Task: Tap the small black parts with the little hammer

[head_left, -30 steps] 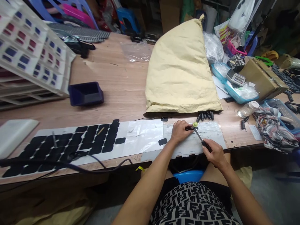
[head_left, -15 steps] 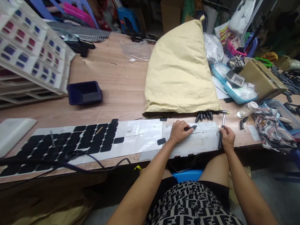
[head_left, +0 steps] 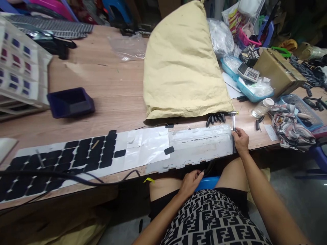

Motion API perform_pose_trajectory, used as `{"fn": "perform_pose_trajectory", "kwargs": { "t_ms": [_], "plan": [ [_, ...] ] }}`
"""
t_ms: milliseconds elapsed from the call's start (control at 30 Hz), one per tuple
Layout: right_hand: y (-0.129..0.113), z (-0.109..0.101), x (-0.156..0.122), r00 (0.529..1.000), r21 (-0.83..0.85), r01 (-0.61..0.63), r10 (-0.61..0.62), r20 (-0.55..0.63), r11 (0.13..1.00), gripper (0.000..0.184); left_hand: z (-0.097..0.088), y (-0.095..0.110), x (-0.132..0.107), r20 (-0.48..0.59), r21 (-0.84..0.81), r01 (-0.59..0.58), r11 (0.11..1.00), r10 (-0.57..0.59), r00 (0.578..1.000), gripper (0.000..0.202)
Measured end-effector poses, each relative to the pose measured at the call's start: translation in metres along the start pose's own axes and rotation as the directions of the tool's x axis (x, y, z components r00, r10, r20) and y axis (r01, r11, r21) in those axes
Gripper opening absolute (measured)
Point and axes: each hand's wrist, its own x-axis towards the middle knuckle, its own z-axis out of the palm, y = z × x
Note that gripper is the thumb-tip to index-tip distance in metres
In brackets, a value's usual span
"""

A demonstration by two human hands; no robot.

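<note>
My right hand (head_left: 240, 140) is wrapped round the black handle of a small hammer (head_left: 233, 123), which stands near the right end of the grey-white board (head_left: 201, 144). The hammer's head points away from me, close to the paper sack's lower edge. Below the table edge, over my lap, my left hand (head_left: 191, 182) has its thumb and fingers closed together. Whatever sits in them is lost against the dark background. Several small black pieces (head_left: 216, 118) lie in a row beyond the board. Two more black pieces (head_left: 258, 123) rest to the right of the hammer.
A large yellow paper sack (head_left: 186, 68) covers the table's middle. Left are a dark blue tray (head_left: 71, 102) and a sheet of black pads (head_left: 89, 153), crossed by a black cable (head_left: 63, 176). Right are a jar (head_left: 262, 107), a patterned cloth (head_left: 288, 127) and a calculator (head_left: 248, 72).
My left hand has left the board, where it held a small black piece, and come down over my lap. My right hand still grips the hammer. The view has shifted.
</note>
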Motion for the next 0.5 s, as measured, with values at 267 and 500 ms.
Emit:
{"fn": "perform_pose_trajectory", "kwargs": {
  "t_ms": [267, 500],
  "plan": [
    [-0.001, -0.001, -0.002, 1.0, 0.009, 0.005, -0.005, 0.003, 1.0, 0.038, -0.016, 0.029, 0.006, 0.209, 0.123, -0.007, 0.992, -0.019, 0.978, 0.024],
    [-0.003, -0.001, -0.005, 1.0, -0.023, 0.006, -0.007, -0.005, 1.0, 0.036, -0.063, 0.123, 0.041, -0.045, -0.103, -0.261, 0.96, 0.258, 0.965, 0.03]
  ]
}}
